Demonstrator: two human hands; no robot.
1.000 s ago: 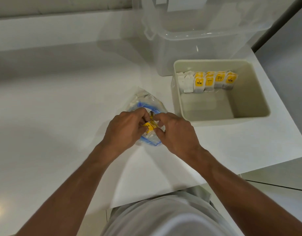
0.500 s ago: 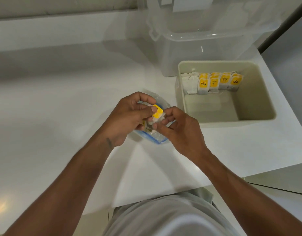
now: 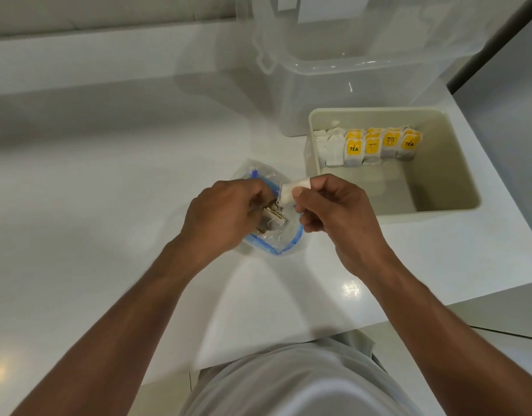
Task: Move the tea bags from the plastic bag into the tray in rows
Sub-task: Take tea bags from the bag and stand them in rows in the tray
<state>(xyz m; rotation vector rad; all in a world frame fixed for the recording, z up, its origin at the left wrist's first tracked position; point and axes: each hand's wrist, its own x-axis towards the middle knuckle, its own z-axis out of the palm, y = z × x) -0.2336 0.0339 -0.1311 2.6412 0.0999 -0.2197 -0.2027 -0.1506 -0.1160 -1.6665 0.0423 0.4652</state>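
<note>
A clear plastic bag (image 3: 284,246) with a blue zip rim lies open on the white counter, with tea bags (image 3: 62,216) inside it. My left hand (image 3: 225,213) reaches into the bag's mouth, its fingers closed among those tea bags. My right hand (image 3: 336,210) pinches a white tea bag (image 3: 290,192) just above the bag's right rim. The beige tray (image 3: 447,210) stands to the right; a row of tea bags (image 3: 368,147) with yellow tags lines its far wall.
A large clear storage box (image 3: 363,64) stands behind the tray. The counter's front edge runs just before my torso, and its right edge passes close beside the tray. A wall ledge lies along the back.
My right hand has drawn a white tea bag out and to the right. My left hand has dropped back into the bag; the yellow tag it held is no longer visible.
</note>
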